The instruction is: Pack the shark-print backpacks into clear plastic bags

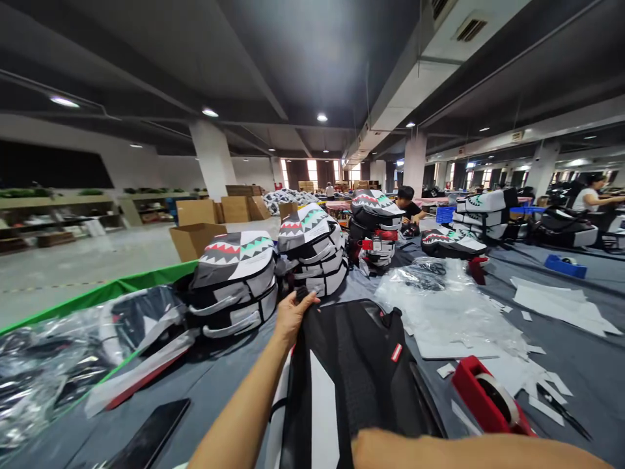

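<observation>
A black backpack (366, 365) with a white panel and a small red-and-white tag lies in front of me, its strap side facing up. At its top left corner, my left hand (293, 314) is closed on the black fabric near the top edge. My right hand (374, 448) is low on the backpack at the bottom of the view, with its fingers hidden. Just beyond stand stacked grey-and-white backpacks (234, 280) with a red and green tooth pattern, and a taller stack (312, 247) beside them.
Clear plastic bags (430, 293), white paper sheets (561, 303) and a red tape dispenser (488, 397) lie to the right. A black phone (151, 433) rests at lower left. Plastic-wrapped goods (53, 365) fill a green-edged bin. A co-worker (409, 207) sits farther back.
</observation>
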A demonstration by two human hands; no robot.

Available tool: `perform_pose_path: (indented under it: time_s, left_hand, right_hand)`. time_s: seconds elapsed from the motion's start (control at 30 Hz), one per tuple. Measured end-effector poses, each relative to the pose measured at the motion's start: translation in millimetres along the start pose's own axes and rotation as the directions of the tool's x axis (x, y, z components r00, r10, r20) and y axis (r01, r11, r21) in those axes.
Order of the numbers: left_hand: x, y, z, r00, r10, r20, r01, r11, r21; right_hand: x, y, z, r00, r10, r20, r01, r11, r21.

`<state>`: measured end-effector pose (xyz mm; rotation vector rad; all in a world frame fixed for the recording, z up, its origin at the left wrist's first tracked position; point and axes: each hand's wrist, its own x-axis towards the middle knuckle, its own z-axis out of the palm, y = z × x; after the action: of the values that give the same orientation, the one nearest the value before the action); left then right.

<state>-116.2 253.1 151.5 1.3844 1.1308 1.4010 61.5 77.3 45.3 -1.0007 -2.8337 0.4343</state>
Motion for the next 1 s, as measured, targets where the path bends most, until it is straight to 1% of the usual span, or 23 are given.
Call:
perform_pose_path:
  time_s: [0.03,0.07,0.1,0.13,0.17,0.2,0.23,0.27,0.3,0.33,0.37,0.4,0.43,0.5,0.57,0.63,0.7,0.77,0.8,0.83,0.87,0.9,1.0]
  left_hand:
    - [0,-12,12.2,1.000,0.003,0.000,-0.003,0.999,0.046]
    - [-1,-24,22.5,1.000,0.011,-0.005,-0.011,0.996,0.089]
    - [-3,-33,30.6,1.000,0.023,-0.016,-0.021,0.991,0.135]
    - [-5,-40,36.4,0.999,0.036,-0.033,-0.030,0.984,0.175]
    - [-6,-44,40.4,0.997,0.057,-0.054,-0.044,0.974,0.224]
    - [-7,-46,43.0,0.993,0.095,-0.075,-0.069,0.954,0.292]
    - [-8,-45,45.2,0.985,0.150,-0.080,-0.109,0.918,0.382]
    - [-8,-43,47.8,0.975,0.218,-0.052,-0.167,0.860,0.482]
    - [-8,-41,51.5,0.961,0.276,0.027,-0.241,0.783,0.574]
    - [-7,-38,56.6,0.940,0.307,0.148,-0.329,0.699,0.635]
    - [-7,-36,63.3,0.909,0.303,0.284,-0.415,0.635,0.651]
    - [-7,-36,71.4,0.870,0.272,0.410,-0.486,0.608,0.628]
    - [-7,-36,80.6,0.828,0.233,0.510,-0.534,0.608,0.588]
    - [-9,-41,99.7,0.762,0.183,0.621,-0.572,0.640,0.513]
    - [-11,-47,116.3,0.727,0.176,0.664,-0.581,0.674,0.456]
    - [-16,-53,127.8,0.708,0.192,0.679,-0.583,0.702,0.410]
    - [-23,-58,133.9,0.708,0.217,0.672,-0.582,0.718,0.381]
    - [-31,-64,136.0,0.698,0.243,0.673,-0.595,0.720,0.358]
    - [-34,-67,136.1,0.686,0.254,0.682,-0.608,0.716,0.344]
    - [-37,-69,135.9,0.671,0.263,0.694,-0.622,0.710,0.332]
    - [-38,-72,135.7,0.659,0.270,0.702,-0.633,0.704,0.323]
    - [-38,-74,135.5,0.654,0.274,0.706,-0.639,0.699,0.320]
    - [-34,-75,134.6,0.664,0.268,0.698,-0.635,0.696,0.337]
  right_hand:
    - [-15,2,2,0.997,-0.075,0.032,0.074,0.997,0.017]
    - [-29,8,-4,0.992,-0.124,0.022,0.123,0.992,0.041]
    - [-40,17,-18,0.992,-0.119,-0.041,0.122,0.990,0.067]
    - [-49,29,-38,0.988,-0.071,-0.138,0.086,0.991,0.102]
    - [-55,44,-62,0.966,0.066,-0.249,-0.028,0.987,0.155]
    - [-58,62,-86,0.890,0.268,-0.368,-0.203,0.957,0.205]
    - [-57,80,-107,0.768,0.455,-0.451,-0.380,0.890,0.251]
    - [-54,99,-125,0.630,0.618,-0.470,-0.540,0.784,0.307]
    - [-48,116,-137,0.506,0.730,-0.460,-0.652,0.673,0.350]
    - [-40,132,-144,0.414,0.802,-0.430,-0.724,0.577,0.378]
    - [-31,144,-147,0.359,0.846,-0.394,-0.765,0.509,0.394]
    - [-22,154,-148,0.333,0.867,-0.371,-0.784,0.473,0.401]
    - [-12,160,-148,0.323,0.872,-0.368,-0.789,0.463,0.403]
    - [2,161,-152,0.308,0.858,-0.411,-0.785,0.473,0.400]
    - [9,151,-159,0.305,0.815,-0.494,-0.765,0.518,0.383]
    - [8,133,-164,0.334,0.747,-0.575,-0.716,0.598,0.361]
    - [1,110,-157,0.427,0.650,-0.629,-0.611,0.720,0.330]
    - [-10,85,-138,0.560,0.532,-0.635,-0.481,0.833,0.274]
    - [-15,73,-127,0.610,0.484,-0.628,-0.432,0.867,0.248]
    - [-20,62,-116,0.639,0.455,-0.621,-0.407,0.884,0.229]
    - [-25,51,-107,0.646,0.437,-0.626,-0.395,0.893,0.217]
    - [-29,41,-100,0.633,0.427,-0.646,-0.387,0.897,0.213]
    - [-43,19,-95,0.574,0.410,-0.709,-0.354,0.905,0.237]
